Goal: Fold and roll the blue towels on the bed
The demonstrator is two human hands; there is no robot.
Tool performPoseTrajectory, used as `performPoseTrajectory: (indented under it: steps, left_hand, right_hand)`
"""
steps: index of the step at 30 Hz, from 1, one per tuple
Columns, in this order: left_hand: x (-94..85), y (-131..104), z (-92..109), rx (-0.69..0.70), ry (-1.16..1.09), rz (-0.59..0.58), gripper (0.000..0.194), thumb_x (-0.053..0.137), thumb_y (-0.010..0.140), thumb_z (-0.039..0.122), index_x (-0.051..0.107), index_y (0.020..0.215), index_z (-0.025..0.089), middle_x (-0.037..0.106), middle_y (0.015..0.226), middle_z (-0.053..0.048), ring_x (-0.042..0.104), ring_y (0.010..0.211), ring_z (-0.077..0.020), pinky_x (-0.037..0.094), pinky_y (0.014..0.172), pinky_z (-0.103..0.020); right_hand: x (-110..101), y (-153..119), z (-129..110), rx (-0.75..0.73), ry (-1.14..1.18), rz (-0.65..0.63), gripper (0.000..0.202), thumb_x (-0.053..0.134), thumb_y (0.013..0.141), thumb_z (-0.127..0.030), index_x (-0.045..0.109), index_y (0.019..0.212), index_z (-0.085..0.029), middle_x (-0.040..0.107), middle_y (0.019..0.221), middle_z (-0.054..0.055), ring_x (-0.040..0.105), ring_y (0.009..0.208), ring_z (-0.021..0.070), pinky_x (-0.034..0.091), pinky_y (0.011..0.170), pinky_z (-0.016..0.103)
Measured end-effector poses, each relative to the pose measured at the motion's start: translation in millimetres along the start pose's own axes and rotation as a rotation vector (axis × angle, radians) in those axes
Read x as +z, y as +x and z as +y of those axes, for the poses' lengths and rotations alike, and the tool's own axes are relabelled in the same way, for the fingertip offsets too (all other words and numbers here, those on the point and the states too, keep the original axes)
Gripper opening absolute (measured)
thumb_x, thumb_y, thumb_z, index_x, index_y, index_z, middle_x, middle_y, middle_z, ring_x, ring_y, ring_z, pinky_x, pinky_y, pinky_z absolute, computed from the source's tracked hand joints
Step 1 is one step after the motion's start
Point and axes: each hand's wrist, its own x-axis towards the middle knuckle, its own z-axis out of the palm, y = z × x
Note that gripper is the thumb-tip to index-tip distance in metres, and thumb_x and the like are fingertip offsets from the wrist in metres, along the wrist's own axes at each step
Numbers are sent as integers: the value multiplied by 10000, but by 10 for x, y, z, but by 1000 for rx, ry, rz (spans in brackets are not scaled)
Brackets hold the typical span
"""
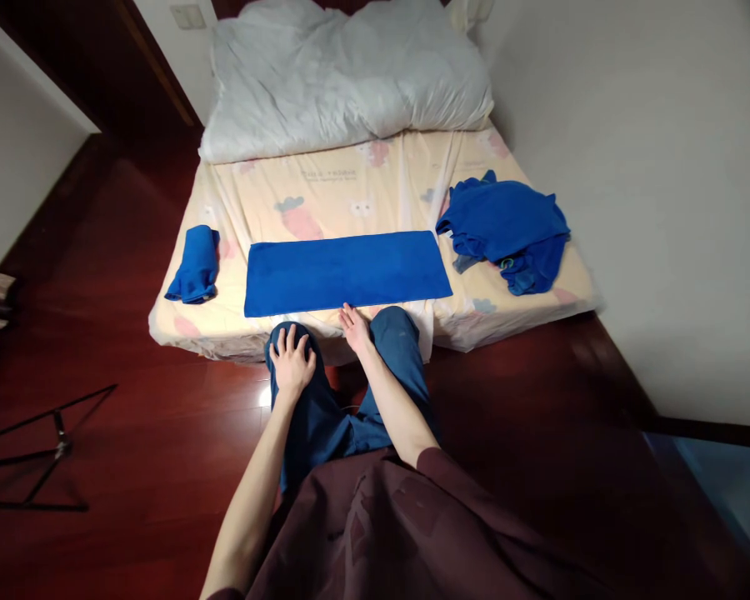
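A blue towel [350, 271] is spread in a long flat strip across the near part of the bed [325, 187]. My left hand [292, 360] rests on my left knee with its fingers spread, holding nothing. By the towel's front edge lies my right hand [353, 327], fingers stretched out; its tips are at or just short of the cloth, and I cannot tell if they touch. To the left sits a rolled blue cloth [197, 262]. On the right is a crumpled heap of blue cloths [506, 229], with a small green mark on one of them.
A pale grey quilt [343, 75] lies bunched at the far end of the bed. White wall [631, 167] runs along the right side. Black tripod legs [59, 450] stand on the dark red wooden floor [181, 467] at left.
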Motion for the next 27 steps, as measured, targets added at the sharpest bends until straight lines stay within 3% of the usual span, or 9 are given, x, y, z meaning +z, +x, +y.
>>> performPoseTrajectory:
  steps: [7,13,20,27]
  left_hand:
    - [28,52,47,-16,5,19,443,503,973,323,691,1361,221,390,1691,-97,268,1595,-360,260,1258,-630]
    - [15,77,78,-27,-18,16,426,497,973,307,697,1340,223,412,1677,-103,279,1588,-366,249,1258,-632]
    - [18,83,82,-18,-10,27,416,491,976,320,702,1321,223,421,1671,-99,291,1579,-364,265,1246,-631]
    - [37,98,6,38,-7,27,395,528,957,308,716,1292,217,445,1650,-130,308,1564,-387,249,1247,-658]
  right_hand:
    - [158,162,-29,41,52,48,242,497,1079,-247,716,1056,-148,738,1352,106,718,1237,130,553,1115,301]
    - [155,223,-28,28,107,27,295,450,1082,-214,730,1097,-120,703,1412,120,654,1339,122,516,1152,294]
    - [142,221,-33,33,130,62,291,474,1087,-254,729,1060,-116,682,1440,127,645,1352,131,527,1128,262]
    - [183,223,-27,36,123,146,214,502,1046,-183,704,1068,-114,726,1362,136,677,1310,133,532,1117,246]
